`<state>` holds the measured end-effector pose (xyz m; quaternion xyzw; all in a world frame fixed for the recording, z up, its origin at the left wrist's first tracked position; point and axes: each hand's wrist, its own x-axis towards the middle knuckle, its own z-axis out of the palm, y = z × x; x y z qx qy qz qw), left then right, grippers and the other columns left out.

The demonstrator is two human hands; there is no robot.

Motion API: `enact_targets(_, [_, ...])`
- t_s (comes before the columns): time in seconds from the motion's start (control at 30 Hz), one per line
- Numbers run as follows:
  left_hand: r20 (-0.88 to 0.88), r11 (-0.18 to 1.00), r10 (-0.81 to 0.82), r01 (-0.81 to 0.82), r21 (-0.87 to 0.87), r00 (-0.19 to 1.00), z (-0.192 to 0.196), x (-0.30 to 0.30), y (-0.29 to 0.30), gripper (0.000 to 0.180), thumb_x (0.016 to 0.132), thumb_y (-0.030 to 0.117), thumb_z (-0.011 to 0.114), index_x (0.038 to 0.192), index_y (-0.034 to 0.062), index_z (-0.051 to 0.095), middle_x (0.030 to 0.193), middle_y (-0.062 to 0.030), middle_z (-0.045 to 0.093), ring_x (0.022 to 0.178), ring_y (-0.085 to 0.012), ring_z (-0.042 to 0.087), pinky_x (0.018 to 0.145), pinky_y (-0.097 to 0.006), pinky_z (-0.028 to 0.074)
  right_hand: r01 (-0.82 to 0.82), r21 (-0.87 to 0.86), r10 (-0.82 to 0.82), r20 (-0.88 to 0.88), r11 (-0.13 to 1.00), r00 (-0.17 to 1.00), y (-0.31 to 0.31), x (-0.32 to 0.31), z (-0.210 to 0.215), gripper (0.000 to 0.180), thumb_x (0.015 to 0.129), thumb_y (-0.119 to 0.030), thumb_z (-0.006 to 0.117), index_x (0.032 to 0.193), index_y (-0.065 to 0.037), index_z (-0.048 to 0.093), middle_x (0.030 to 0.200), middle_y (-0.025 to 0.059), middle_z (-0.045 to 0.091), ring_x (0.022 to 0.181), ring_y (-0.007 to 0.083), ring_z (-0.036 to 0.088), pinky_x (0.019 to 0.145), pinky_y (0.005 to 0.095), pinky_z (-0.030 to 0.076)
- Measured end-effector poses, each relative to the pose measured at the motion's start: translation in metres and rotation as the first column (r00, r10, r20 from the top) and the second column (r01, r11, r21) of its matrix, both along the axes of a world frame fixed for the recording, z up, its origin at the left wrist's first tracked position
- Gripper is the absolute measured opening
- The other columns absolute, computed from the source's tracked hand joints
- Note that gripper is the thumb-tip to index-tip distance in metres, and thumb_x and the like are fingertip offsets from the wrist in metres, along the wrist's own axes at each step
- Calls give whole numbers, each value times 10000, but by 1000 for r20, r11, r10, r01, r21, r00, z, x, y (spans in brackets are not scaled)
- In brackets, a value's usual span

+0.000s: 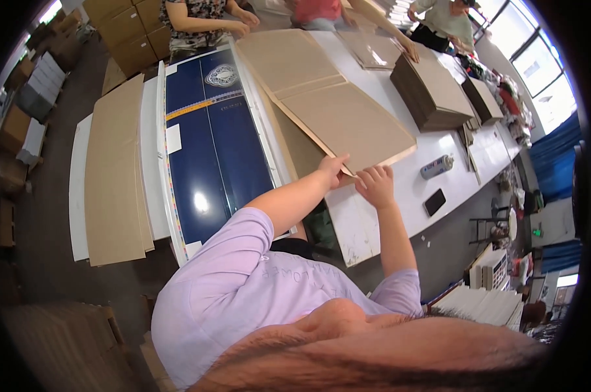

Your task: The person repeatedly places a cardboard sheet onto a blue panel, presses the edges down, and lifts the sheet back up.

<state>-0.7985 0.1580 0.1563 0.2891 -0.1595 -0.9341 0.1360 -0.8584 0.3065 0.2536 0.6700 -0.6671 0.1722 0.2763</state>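
A long brown cardboard sheet [348, 117] with cross creases lies over the white table, its far end toward the co-workers. My left hand [335, 171] is closed on the sheet's near left corner, where a narrow edge strip stands up. Beside it, my right hand [375, 185] grips the near edge of the same sheet, fingers bent over it. The undersides of the fingers are hidden. Under the sheet's left side, another brown board [294, 145] shows. Left of my left arm lies a large dark blue printed sheet [210, 157] with a yellow ruler [201, 108] across it.
On the white table [354, 228] stand a spray can [437, 166], a black phone [434, 202] and a stack of brown boards [432, 91]. More brown boards [116, 176] lean at the left. Across the table, co-workers' hands [243, 25] are near the sheet's far end.
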Motion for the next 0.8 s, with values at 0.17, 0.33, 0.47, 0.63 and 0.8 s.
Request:
enact_targets(0.17, [319, 917, 155, -16, -399, 935, 16, -9, 2, 342, 807, 18, 645, 1133, 16, 542, 1049, -143, 618, 915, -286, 643, 690, -431, 564, 329, -140, -156, 669, 934, 727, 33, 2, -84, 199, 809, -175, 669, 982, -96, 609, 893, 58, 612, 860, 197, 580, 804, 373, 419])
enact_targets(0.33, [315, 665, 113, 164, -728, 942, 52, -1, -14, 356, 793, -41, 618, 1138, -9, 536, 1069, -157, 615, 913, -277, 647, 707, -396, 576, 299, 5, 6, 999, 954, -38, 31, -13, -173, 262, 945, -317, 557, 1083, -94, 564, 1005, 14, 608, 950, 184, 558, 807, 375, 426])
enact_targets(0.47, [265, 706, 66, 143, -694, 962, 78, 0, -27, 353, 793, -45, 613, 1137, -18, 543, 1060, -158, 626, 908, -278, 649, 723, -384, 572, 503, -49, 444, 547, 863, -709, 14, -22, -149, 663, 930, -625, 374, 1285, -68, 427, 1193, 89, 534, 1066, 250, 513, 923, 418, 406])
enact_targets(0.63, [166, 812, 44, 61, -581, 985, 119, 16, -31, 334, 803, -37, 613, 1126, 6, 539, 1037, -123, 626, 903, -255, 651, 726, -416, 585, 587, -338, 666, 207, 736, -716, 18, -57, -130, 915, 816, -792, 361, 1306, -19, 398, 1277, 139, 526, 1179, 312, 495, 1012, 469, 393])
enact_targets(0.8, [75, 895, 76, -34, -445, 994, 169, 92, -31, 317, 810, -1, 632, 1114, 20, 546, 1041, -114, 629, 907, -251, 647, 706, -429, 582, 520, -509, 650, 109, 686, -752, 12, -83, -112, 985, 773, -823, 386, 1245, 37, 477, 1250, 178, 565, 1142, 336, 553, 977, 459, 450])
